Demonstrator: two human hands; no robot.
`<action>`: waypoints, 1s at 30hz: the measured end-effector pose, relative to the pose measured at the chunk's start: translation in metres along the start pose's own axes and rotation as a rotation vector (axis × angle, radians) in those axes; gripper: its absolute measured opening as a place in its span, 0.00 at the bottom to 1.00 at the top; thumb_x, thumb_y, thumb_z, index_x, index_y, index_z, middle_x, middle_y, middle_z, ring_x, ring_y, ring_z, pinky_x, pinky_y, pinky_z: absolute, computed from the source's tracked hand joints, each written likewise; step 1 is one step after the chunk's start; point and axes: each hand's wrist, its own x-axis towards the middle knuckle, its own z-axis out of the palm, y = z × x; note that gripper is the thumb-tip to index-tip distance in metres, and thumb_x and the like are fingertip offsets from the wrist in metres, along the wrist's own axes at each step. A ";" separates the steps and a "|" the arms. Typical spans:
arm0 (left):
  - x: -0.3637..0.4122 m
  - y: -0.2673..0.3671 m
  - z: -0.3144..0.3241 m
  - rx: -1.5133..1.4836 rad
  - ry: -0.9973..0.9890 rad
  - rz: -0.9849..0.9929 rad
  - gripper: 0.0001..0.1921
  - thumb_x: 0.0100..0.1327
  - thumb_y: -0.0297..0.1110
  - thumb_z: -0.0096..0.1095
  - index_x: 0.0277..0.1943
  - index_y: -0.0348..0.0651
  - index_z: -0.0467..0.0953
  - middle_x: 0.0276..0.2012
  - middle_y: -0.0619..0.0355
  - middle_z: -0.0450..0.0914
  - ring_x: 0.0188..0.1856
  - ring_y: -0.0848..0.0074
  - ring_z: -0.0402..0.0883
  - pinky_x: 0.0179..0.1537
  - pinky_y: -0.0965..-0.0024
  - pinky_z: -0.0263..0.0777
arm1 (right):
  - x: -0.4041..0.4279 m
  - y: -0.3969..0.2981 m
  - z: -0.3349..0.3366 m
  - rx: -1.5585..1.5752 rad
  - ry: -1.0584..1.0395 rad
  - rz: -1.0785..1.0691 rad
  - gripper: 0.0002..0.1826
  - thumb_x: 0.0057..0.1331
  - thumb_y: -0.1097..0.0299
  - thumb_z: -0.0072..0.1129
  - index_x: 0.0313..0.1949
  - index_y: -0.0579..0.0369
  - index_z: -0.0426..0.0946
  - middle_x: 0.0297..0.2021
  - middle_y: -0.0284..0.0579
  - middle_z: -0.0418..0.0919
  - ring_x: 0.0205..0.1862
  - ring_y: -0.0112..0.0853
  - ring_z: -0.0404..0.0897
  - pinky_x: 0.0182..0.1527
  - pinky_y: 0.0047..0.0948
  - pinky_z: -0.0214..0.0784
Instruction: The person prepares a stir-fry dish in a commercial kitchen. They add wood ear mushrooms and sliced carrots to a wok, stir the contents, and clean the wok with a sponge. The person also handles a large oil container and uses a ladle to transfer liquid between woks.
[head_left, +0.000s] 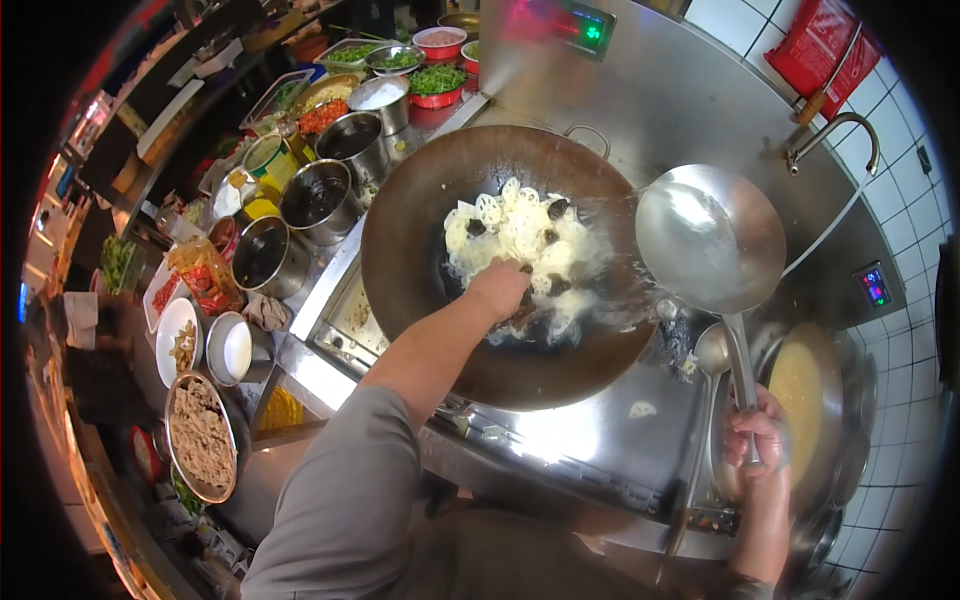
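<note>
A wide dark wok stands on the steel stove, with white lotus root slices and dark pieces resembling black fungus in its middle. My left hand reaches over the wok's near side to the slices. Its fingertips are at the food, and whether they grip a piece is hidden. My right hand is closed around the handle of a large round steel scoop. The scoop's bowl is raised beside the wok's right rim. Blurred water streaks show between the two.
Steel pots of dark liquid, bowls of chopped greens and a bowl of shredded meat-like food crowd the left counter. A tap projects at right. A ladle lies near a pan of yellowish liquid.
</note>
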 end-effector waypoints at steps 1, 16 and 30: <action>0.001 -0.002 -0.002 0.038 -0.084 0.039 0.20 0.50 0.24 0.60 0.49 0.41 0.72 0.51 0.47 0.70 0.53 0.54 0.70 0.52 0.61 0.69 | 0.002 -0.001 0.004 -0.030 0.003 -0.010 0.22 0.45 0.82 0.50 0.43 0.59 0.66 0.17 0.41 0.67 0.08 0.25 0.62 0.07 0.23 0.54; 0.002 -0.019 0.000 -0.220 0.006 0.013 0.13 0.49 0.28 0.64 0.40 0.43 0.77 0.39 0.49 0.79 0.46 0.56 0.77 0.47 0.60 0.71 | 0.092 0.022 -0.049 0.023 0.111 -0.143 0.21 0.48 0.80 0.49 0.44 0.57 0.64 0.17 0.38 0.66 0.11 0.23 0.64 0.09 0.21 0.56; -0.068 0.001 -0.075 -1.727 0.117 -0.424 0.06 0.62 0.31 0.62 0.37 0.39 0.73 0.27 0.61 0.76 0.25 0.84 0.72 0.26 0.82 0.68 | 0.159 0.084 -0.088 0.655 0.056 -0.108 0.20 0.66 0.50 0.49 0.42 0.57 0.71 0.30 0.46 0.78 0.25 0.29 0.77 0.26 0.21 0.74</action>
